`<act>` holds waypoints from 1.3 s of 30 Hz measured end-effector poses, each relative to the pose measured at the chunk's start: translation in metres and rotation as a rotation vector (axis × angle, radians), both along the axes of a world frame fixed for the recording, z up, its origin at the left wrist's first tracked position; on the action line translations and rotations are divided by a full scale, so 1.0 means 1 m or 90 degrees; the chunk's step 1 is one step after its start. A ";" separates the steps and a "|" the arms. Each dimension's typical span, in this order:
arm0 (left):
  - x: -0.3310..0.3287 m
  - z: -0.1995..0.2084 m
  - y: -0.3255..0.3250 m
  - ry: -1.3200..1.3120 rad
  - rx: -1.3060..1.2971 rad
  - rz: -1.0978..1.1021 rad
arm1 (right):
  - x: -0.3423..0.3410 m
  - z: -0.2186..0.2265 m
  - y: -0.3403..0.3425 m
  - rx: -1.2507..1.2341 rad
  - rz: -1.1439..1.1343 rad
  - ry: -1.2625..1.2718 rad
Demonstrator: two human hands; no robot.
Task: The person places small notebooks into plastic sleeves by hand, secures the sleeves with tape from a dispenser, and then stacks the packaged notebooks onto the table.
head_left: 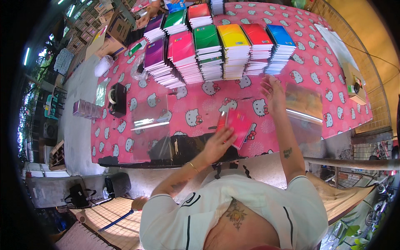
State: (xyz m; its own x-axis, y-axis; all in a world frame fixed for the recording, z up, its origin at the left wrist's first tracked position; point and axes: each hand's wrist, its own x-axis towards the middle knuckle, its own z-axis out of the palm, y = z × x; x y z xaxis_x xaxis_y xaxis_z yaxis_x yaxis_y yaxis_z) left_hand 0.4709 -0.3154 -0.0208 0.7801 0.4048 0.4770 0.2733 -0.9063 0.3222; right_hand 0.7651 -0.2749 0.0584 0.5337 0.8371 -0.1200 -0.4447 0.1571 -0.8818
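Observation:
My left hand grips the spiral edge of a small pink notebook low over the near side of the table; a red edge shows beside it. My right hand reaches forward with its fingers apart, holding nothing, just short of the foot of the blue notebook stack. To the left of that stack stand red notebooks, yellow notebooks, green notebooks, pink notebooks and purple notebooks. All are spiral-bound, with more stacks behind.
Clear plastic sheets lie to my left, and another plastic sheet to my right on the pink cat-print tablecloth. A black box stands at the left edge. A cardboard box sits far right. Another person's hand shows beyond the stacks.

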 end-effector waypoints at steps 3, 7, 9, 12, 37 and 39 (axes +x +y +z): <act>0.009 -0.015 0.007 0.066 -0.105 -0.018 | 0.003 0.006 0.006 -0.008 0.029 -0.105; 0.010 -0.001 0.010 0.100 -0.100 -0.042 | -0.009 -0.015 -0.007 -0.194 0.203 -0.486; 0.005 -0.005 0.005 0.085 -0.091 -0.017 | -0.029 -0.016 -0.034 -0.443 0.348 -0.717; 0.011 0.002 -0.004 0.067 -0.104 0.019 | -0.016 -0.100 -0.074 -0.285 0.406 -0.673; 0.050 0.060 0.084 -0.150 -0.030 0.215 | -0.037 -0.003 0.028 0.135 -0.126 -0.929; 0.083 0.116 0.146 -0.219 0.089 0.191 | -0.052 0.055 0.060 0.189 -0.212 -1.061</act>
